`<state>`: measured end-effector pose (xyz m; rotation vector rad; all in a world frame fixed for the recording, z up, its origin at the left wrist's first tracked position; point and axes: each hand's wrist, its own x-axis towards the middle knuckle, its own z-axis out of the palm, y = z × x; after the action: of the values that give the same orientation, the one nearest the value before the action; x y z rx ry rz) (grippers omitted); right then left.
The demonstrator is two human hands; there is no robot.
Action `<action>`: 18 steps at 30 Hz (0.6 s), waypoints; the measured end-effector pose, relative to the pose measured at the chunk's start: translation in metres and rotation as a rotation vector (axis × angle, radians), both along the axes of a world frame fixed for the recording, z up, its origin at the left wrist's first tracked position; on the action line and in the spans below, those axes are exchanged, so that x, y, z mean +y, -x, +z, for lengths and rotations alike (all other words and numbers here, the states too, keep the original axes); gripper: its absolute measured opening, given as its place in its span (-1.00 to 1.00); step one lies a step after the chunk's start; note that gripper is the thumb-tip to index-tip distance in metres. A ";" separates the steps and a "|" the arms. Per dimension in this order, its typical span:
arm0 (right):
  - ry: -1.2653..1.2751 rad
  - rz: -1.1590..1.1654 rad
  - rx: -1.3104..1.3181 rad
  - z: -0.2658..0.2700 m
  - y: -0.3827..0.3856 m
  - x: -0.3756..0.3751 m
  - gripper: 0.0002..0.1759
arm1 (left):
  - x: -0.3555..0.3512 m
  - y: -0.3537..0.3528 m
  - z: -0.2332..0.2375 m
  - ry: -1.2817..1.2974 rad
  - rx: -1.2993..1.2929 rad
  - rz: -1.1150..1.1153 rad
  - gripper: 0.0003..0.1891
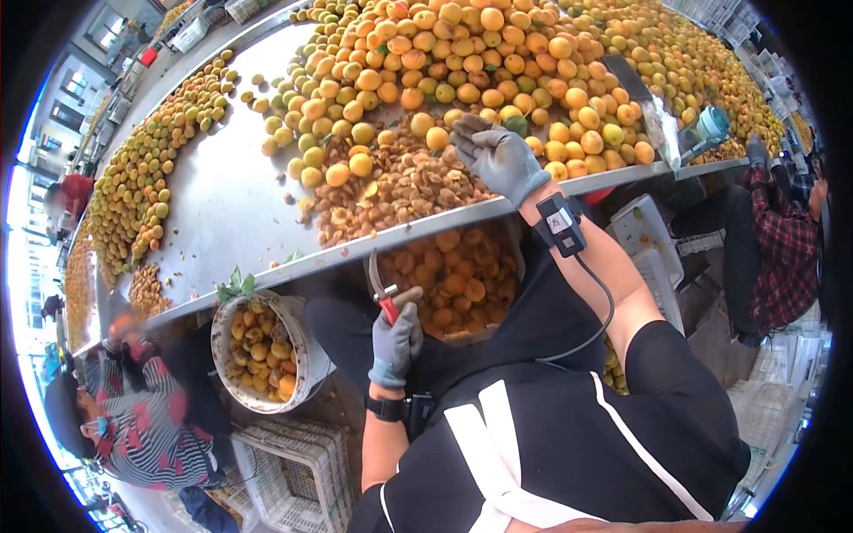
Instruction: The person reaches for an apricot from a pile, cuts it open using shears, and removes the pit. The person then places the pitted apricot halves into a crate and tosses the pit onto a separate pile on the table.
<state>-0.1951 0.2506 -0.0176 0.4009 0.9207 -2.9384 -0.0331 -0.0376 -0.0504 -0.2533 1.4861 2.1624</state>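
Observation:
My left hand (396, 342), in a grey glove, is closed around the red handle of a small curved knife (384, 298), its blade pointing up beside the crate in my lap. My gloved right hand (500, 158) is over the metal table, at the edge between a heap of pits (404, 185) and the orange-yellow fruit (569, 142). Its fingers are partly bent, and whether anything lies under them is hidden. Beneath the table edge, a crate (475, 336) holds halved orange fruit (449, 275).
A white bucket (306, 342) of fruit stands left of my legs, above an upturned pale crate (333, 471). A co-worker in striped clothing (147, 426) sits at left, another in a plaid shirt (786, 258) at right. A metal divider (662, 133) and turquoise cup (713, 124) are at right.

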 end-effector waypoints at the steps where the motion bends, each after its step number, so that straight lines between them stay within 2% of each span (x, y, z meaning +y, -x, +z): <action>1: -0.003 -0.001 0.007 -0.001 0.009 0.004 -0.64 | 0.001 0.001 0.000 0.022 0.009 -0.006 -0.64; 4: -0.322 0.078 0.023 -0.002 0.040 0.017 -0.65 | 0.001 0.005 0.002 0.038 -0.038 -0.050 -0.65; 8: -1.028 0.063 0.058 0.007 0.101 0.016 -0.76 | 0.010 0.014 0.006 0.063 -0.110 -0.115 -0.69; 9: -1.029 0.064 0.061 0.008 0.116 0.018 -0.76 | 0.011 0.016 0.009 0.079 -0.144 -0.136 -0.70; 11: -1.744 0.037 0.025 0.008 0.144 0.020 -0.70 | 0.006 0.015 0.002 0.036 -0.169 -0.163 -0.69; 12: -1.744 0.038 0.033 0.008 0.159 0.020 -0.70 | 0.004 0.014 -0.003 0.031 -0.168 -0.152 -0.69; 14: -1.983 -0.032 -0.054 0.008 0.183 0.016 -0.64 | 0.004 0.015 -0.002 0.014 -0.190 -0.130 -0.69; 15: -1.983 -0.024 -0.050 0.005 0.192 0.014 -0.64 | 0.004 0.016 0.000 0.013 -0.193 -0.124 -0.69; 17: -2.227 -0.398 0.230 -0.004 0.210 0.012 -0.58 | 0.002 0.020 0.004 0.052 -0.239 -0.163 -0.67; 18: -2.294 -0.483 0.406 -0.011 0.222 0.014 -0.49 | 0.001 0.020 0.002 0.037 -0.240 -0.172 -0.66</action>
<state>-0.4166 0.2648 -0.0291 -0.1198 3.7941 -0.4493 -0.0535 -0.0369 -0.0483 -0.3701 1.3601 1.8981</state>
